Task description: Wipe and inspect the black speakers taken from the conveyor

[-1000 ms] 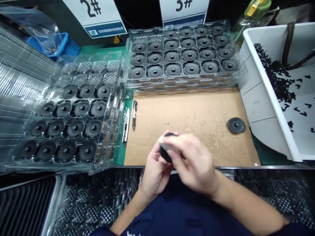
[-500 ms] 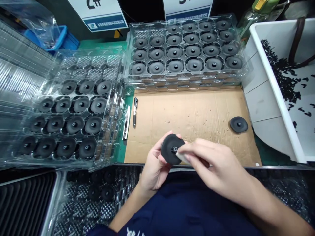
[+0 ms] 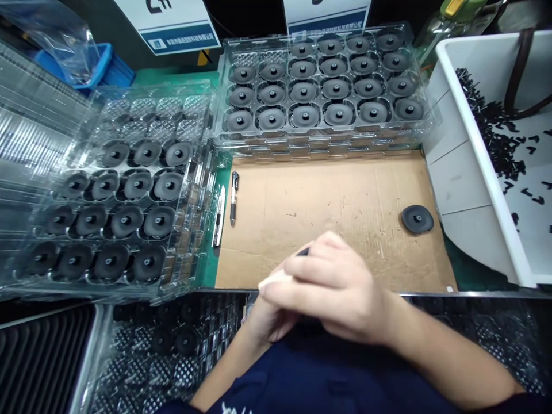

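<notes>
My right hand [image 3: 332, 287] lies over my left hand [image 3: 263, 322] at the near edge of the cardboard sheet [image 3: 336, 201]. Its fingers are curled and pressed together, with a pale fingertip cover showing at the left. Only a dark sliver of the black disc [image 3: 303, 252] peeks out above its knuckles; the rest is hidden. My left hand is mostly covered, its fingers curled under the right. A second black disc [image 3: 416, 219] lies alone on the cardboard at the right.
A clear tray [image 3: 319, 86] full of black discs stands at the back. Another clear tray [image 3: 116, 195], partly filled, sits at the left. A pen [image 3: 233, 198] lies at the cardboard's left edge. A white bin [image 3: 474, 167] with small black parts stands at the right.
My right hand has slid left and over the disc, covering it and most of my left hand. Half a second ago the disc's face was in plain sight.
</notes>
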Action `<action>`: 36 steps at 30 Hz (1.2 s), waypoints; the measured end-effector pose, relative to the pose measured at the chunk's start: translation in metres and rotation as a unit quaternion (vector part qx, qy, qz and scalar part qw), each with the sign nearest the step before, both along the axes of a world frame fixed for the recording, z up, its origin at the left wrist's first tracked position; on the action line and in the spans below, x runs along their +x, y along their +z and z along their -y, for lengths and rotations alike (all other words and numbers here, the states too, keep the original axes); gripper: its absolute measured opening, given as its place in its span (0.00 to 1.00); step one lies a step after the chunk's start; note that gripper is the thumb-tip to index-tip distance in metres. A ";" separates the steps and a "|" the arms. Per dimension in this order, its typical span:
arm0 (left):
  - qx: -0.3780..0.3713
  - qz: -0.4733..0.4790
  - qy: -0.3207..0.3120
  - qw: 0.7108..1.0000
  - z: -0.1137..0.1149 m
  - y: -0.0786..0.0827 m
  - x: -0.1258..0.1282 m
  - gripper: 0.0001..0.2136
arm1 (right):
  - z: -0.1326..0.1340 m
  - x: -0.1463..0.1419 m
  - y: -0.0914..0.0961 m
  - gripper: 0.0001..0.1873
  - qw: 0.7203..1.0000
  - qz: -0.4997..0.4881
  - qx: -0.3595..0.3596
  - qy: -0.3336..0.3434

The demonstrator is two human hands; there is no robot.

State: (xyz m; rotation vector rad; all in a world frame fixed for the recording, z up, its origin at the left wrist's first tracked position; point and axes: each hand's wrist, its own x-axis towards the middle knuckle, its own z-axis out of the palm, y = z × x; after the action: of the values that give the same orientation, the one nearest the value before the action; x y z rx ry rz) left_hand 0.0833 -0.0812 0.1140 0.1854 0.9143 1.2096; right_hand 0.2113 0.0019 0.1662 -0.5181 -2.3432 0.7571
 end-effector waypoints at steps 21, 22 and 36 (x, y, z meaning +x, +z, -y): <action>0.047 0.239 -0.049 0.969 0.000 0.008 -0.013 0.25 | 0.017 0.049 -0.100 0.12 0.961 0.047 -0.196 -0.190; 0.043 0.242 -0.053 0.968 0.000 0.009 -0.014 0.25 | 0.019 0.049 -0.099 0.13 0.962 0.050 -0.199 -0.182; 0.423 -0.537 -0.056 0.728 -0.004 -0.018 -0.014 0.51 | 0.027 0.047 -0.086 0.11 0.943 0.039 -0.221 -0.246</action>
State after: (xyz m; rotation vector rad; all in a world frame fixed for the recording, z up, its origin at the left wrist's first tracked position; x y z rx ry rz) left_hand 0.0696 -0.0772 0.0956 1.8154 1.2026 1.2973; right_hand 0.2581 -0.0252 0.0804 -1.2911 -1.9707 1.0236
